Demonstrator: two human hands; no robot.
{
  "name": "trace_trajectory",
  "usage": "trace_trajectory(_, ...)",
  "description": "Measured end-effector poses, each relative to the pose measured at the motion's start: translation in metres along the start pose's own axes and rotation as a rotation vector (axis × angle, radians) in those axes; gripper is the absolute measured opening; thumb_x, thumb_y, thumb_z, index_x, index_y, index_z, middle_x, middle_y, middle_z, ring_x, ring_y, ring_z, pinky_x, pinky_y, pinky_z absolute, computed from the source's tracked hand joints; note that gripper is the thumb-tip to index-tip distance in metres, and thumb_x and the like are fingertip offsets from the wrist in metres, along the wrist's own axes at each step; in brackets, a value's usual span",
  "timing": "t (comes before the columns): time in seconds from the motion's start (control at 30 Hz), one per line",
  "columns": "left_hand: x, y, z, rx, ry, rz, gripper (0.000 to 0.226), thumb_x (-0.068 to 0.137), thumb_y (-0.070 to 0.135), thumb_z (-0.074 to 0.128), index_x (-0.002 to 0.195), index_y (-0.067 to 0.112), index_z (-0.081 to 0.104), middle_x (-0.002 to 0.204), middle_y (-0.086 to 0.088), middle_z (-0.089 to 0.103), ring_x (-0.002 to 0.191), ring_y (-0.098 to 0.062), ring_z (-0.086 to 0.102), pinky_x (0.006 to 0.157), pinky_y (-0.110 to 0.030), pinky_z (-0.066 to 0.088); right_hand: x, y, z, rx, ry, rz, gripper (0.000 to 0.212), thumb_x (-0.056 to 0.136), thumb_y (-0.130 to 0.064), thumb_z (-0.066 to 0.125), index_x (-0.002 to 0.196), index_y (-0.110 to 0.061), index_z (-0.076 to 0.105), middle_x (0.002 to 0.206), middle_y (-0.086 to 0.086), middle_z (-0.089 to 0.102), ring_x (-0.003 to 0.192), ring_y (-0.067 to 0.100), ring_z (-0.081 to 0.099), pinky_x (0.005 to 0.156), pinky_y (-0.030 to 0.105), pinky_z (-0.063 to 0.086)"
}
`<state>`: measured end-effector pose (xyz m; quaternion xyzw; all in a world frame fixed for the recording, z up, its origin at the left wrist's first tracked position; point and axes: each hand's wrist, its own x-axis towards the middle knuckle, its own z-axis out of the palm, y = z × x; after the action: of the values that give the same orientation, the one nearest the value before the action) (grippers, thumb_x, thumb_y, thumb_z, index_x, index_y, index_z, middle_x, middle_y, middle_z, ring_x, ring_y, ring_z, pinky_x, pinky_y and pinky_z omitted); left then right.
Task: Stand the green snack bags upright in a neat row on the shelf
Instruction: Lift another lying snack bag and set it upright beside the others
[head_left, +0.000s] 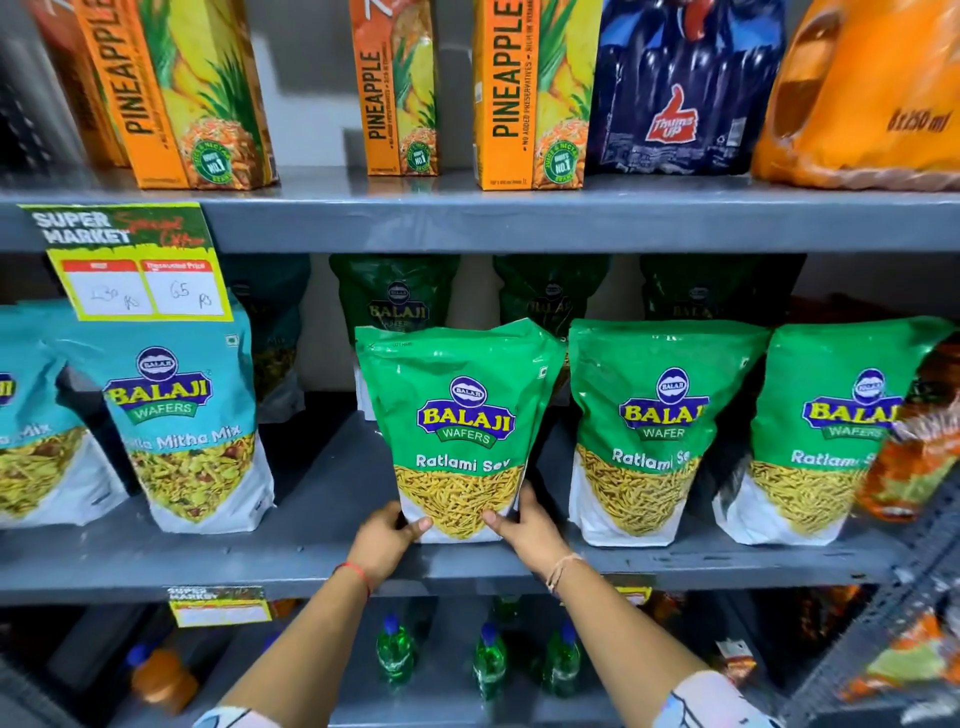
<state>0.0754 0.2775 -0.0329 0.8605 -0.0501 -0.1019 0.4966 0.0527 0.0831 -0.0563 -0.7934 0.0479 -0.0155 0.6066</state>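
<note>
Grey shelf (322, 551) bears upright green bag (457, 426); both hands, left (387, 540), right (524, 527), grip its base.

Glossy plastic green snack bags (457, 415) stand on matt grey shelf (311, 561).

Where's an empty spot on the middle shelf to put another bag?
Bare shelf lies between the blue Mitha Mix bag and the held green bag. Rightward it is crowded: two more green bags stand close together.
</note>
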Motion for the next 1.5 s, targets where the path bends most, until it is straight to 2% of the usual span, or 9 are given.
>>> trace_trajectory(0.23, 0.0, 0.0, -0.006, -0.213, 0.011, 0.083, 0.074, 0.071, -0.004, 0.074, 0.134, 0.003, 0.036, 0.135, -0.01, 0.05, 0.125, -0.025, 0.045, 0.11, -0.044, 0.034, 0.003, -0.014, -0.024, 0.028, -0.022, 0.003, 0.09, 0.063, 0.005, 0.078, 0.138, -0.007, 0.029, 0.14, 0.012, 0.044, 0.129, 0.026, 0.04, 0.111, 0.043, 0.032)
trace_trajectory(0.5, 0.005, -0.006, -0.001, -0.345, 0.039, 0.037, 0.065, 0.068, -0.018, 0.067, 0.126, -0.001, 0.044, 0.135, -0.019, 0.051, 0.125, -0.033, 0.046, 0.102, -0.039, 0.04, 0.007, -0.016, -0.012, 0.06, -0.079, 0.054, 0.032, 0.074, 0.012, 0.066, 0.101, 0.0, 0.056, 0.117, 0.025, 0.061, 0.099, 0.029, 0.061, 0.092, 0.036, 0.05)
trace_trajectory(0.57, 0.005, -0.012, -0.01, -0.346, 0.06, 0.035, 0.065, 0.068, -0.02, 0.066, 0.126, -0.002, 0.044, 0.135, -0.021, 0.051, 0.124, -0.034, 0.047, 0.099, -0.036, 0.041, 0.008, -0.02, 0.001, 0.095, -0.089, 0.05, 0.033, 0.074, 0.014, 0.064, 0.103, -0.003, 0.058, 0.114, 0.021, 0.062, 0.095, 0.025, 0.061, 0.084, 0.028, 0.05)
trace_trajectory(0.83, 0.005, -0.042, -0.07, -0.272, 0.165, -0.051, 0.06, 0.068, -0.016, 0.069, 0.122, -0.008, 0.044, 0.13, -0.026, 0.052, 0.12, -0.034, 0.048, 0.087, -0.03, 0.04, 0.028, -0.033, 0.069, 0.113, -0.138, 0.062, 0.039, 0.073, 0.01, 0.067, 0.11, 0.004, 0.057, 0.12, 0.021, 0.062, 0.104, 0.024, 0.06, 0.099, 0.043, 0.046)
trace_trajectory(1.03, -0.002, -0.04, -0.096, -0.194, 0.112, -0.016, 0.062, 0.076, -0.01, 0.066, 0.131, -0.01, 0.036, 0.122, -0.018, 0.052, 0.116, -0.025, 0.047, 0.105, -0.044, 0.037, 0.029, -0.04, 0.086, 0.107, -0.138, 0.014, 0.037, 0.072, 0.005, 0.07, 0.107, 0.002, 0.058, 0.12, 0.019, 0.063, 0.104, 0.024, 0.062, 0.098, 0.047, 0.047)
trace_trajectory(1.13, -0.008, -0.024, -0.109, -0.462, 0.248, 0.059, 0.043, 0.091, -0.003, 0.048, 0.133, -0.005, 0.039, 0.127, -0.018, 0.051, 0.115, -0.022, 0.048, 0.111, -0.041, 0.033, 0.033, -0.062, 0.069, 0.404, -0.049, -0.13, 0.046, 0.078, 0.014, 0.059, 0.119, -0.006, 0.053, 0.125, 0.002, 0.052, 0.097, 0.004, 0.062, 0.084, 0.016, 0.053)
trace_trajectory(1.23, 0.001, -0.006, -0.117, -0.832, 0.301, 0.091, 0.037, 0.097, 0.002, 0.033, 0.133, -0.004, 0.04, 0.134, -0.016, 0.048, 0.125, -0.028, 0.045, 0.116, -0.042, 0.026, 0.04, -0.089, 0.06, 0.642, 0.162, -0.192, 0.044, 0.083, 0.01, 0.053, 0.126, 0.009, 0.045, 0.118, 0.007, 0.056, 0.104, 0.017, 0.055, 0.093, 0.026, 0.048)
trace_trajectory(1.37, 0.01, 0.007, -0.117, -0.978, 0.332, 0.086, 0.025, 0.095, -0.002, 0.038, 0.095, 0.009, 0.06, 0.074, 0.009, 0.076, 0.092, -0.02, 0.059, 0.094, -0.032, 0.044, 0.04, -0.112, 0.07, 0.748, 0.245, -0.176, 0.032, 0.085, 0.005, 0.053, 0.117, 0.011, 0.053, 0.063, -0.017, 0.072, 0.064, -0.003, 0.064, 0.078, 0.025, 0.05)
trace_trajectory(1.5, 0.015, 0.0, -0.12, -1.039, 0.318, 0.066, 0.027, 0.095, -0.001, 0.039, 0.086, 0.013, 0.061, 0.062, 0.012, 0.075, 0.081, -0.011, 0.063, 0.087, -0.027, 0.046, 0.038, -0.118, 0.072, 0.774, 0.258, -0.175, 0.023, 0.087, 0.005, 0.051, 0.107, 0.013, 0.057, 0.055, -0.015, 0.07, 0.062, 0.007, 0.059, 0.073, 0.029, 0.047)
